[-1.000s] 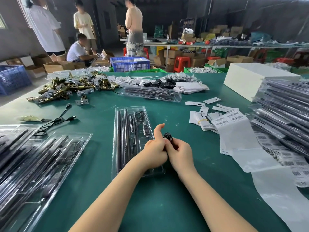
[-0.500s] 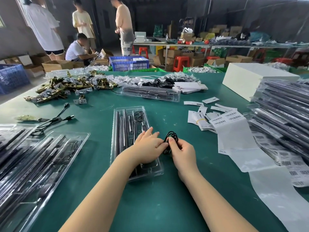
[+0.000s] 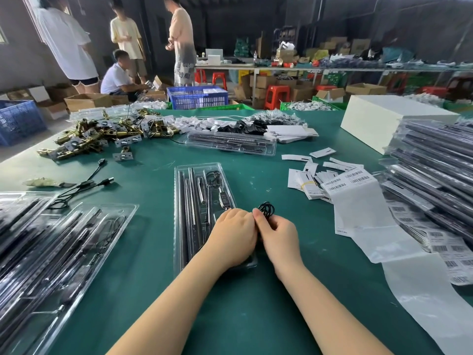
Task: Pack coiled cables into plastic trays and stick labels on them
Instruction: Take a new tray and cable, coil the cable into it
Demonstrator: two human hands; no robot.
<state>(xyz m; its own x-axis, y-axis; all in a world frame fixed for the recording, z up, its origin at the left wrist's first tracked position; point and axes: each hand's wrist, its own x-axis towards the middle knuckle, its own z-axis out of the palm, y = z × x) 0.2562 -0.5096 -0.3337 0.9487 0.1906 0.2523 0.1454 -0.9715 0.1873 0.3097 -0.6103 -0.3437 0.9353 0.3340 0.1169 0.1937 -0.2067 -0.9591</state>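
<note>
Head view: the right hand (image 3: 277,238) has its fingers curled, pinching a small black cable coil (image 3: 266,209) just beside the tray's right edge, while the left hand (image 3: 234,237), fingers bent and apparently touching the coil too, rests over the near right part of the clear tray (image 3: 179,226). Bare green tabletop (image 3: 256,316) lies near and right of the hands, up to the label strip (image 3: 358,211). Dark rods and a looped cable fill the tray's compartments.
</note>
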